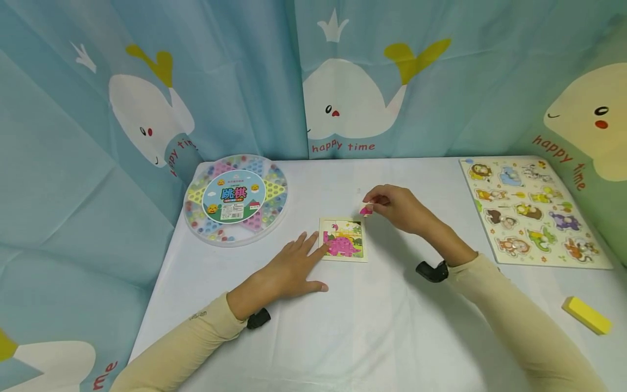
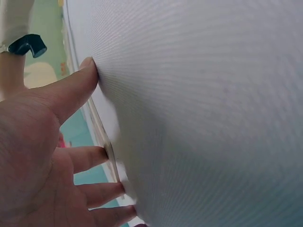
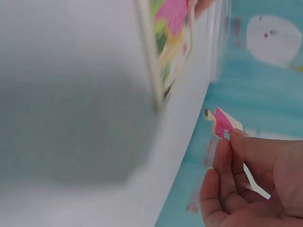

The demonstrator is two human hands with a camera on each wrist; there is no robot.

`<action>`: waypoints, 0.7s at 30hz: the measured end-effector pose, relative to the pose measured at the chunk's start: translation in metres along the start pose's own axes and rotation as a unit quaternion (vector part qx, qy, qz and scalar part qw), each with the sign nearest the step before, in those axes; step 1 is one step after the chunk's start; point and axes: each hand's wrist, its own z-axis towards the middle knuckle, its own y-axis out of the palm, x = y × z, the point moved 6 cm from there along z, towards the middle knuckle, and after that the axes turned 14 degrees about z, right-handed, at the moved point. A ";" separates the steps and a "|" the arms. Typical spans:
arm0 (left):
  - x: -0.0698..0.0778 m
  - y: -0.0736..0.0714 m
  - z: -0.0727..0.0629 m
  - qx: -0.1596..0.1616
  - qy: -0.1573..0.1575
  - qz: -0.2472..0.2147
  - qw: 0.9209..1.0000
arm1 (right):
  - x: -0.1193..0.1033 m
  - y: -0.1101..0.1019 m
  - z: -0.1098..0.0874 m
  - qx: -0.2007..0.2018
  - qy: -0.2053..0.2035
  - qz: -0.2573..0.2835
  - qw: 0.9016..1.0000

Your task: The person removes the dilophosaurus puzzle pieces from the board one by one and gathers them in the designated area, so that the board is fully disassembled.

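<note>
Tray [image 1: 364,242] is probably steadied at left edge by spread left hand [image 1: 289,269]; near far-right corner, puzzle piece [image 1: 366,210] is pinched by right hand [image 1: 399,208].

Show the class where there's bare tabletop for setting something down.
Bare tabletop lies between the left sleeve and right sleeve, and between the right hand and animal board. It's crowded at the puzzle: the left hand overlaps one edge, the right holds a piece near a far corner.
</note>
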 end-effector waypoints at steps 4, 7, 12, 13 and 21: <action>0.001 0.000 -0.001 0.000 0.000 -0.001 1.000 | 0.023 -0.023 -0.012 -0.004 0.041 0.004 0.999; 0.001 0.000 -0.001 -0.001 0.000 -0.002 1.000 | 0.041 -0.031 -0.019 -0.007 0.065 -0.004 0.998; 0.000 0.001 -0.001 0.001 0.001 -0.004 1.000 | 0.062 -0.034 -0.029 -0.006 0.077 -0.026 0.997; 0.000 0.001 -0.001 0.002 0.001 -0.004 1.000 | 0.065 -0.034 -0.031 -0.005 0.075 -0.032 0.997; -0.002 0.005 0.002 0.001 -0.002 -0.001 1.000 | 0.072 -0.029 -0.033 0.007 0.057 -0.061 0.996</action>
